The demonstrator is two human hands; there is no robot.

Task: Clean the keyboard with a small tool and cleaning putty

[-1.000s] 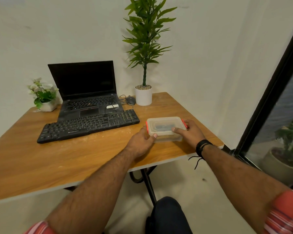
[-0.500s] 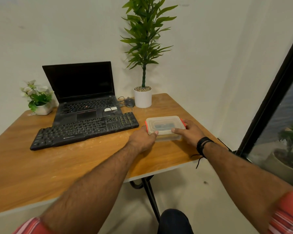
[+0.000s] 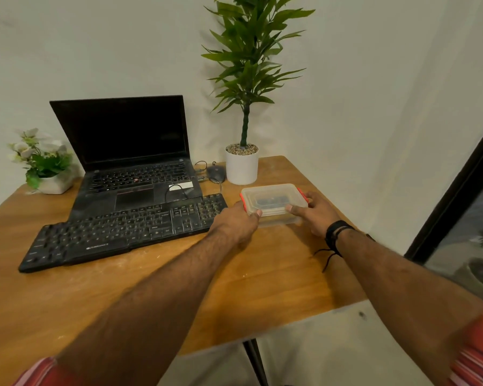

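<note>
A clear plastic box point(image 3: 273, 200) with red side clips and a lid stands on the wooden table, right of the black keyboard point(image 3: 123, 232). Something dark lies inside it, too blurred to name. My left hand point(image 3: 239, 221) grips the box's left end with the thumb over the lid's edge. My right hand point(image 3: 314, 214) grips its right end, thumb on the lid. The keyboard lies flat in front of the laptop, its right end close to my left hand.
An open black laptop point(image 3: 129, 151) stands behind the keyboard. A tall plant in a white pot point(image 3: 241, 168) and a mouse point(image 3: 215, 172) are at the back. A small flower pot point(image 3: 52, 183) sits at the far left. The table's point(image 3: 262, 282) right edge is near my right wrist.
Both hands keep their hold on the box. The view has moved closer to the table; the box and the keyboard stay where they were.
</note>
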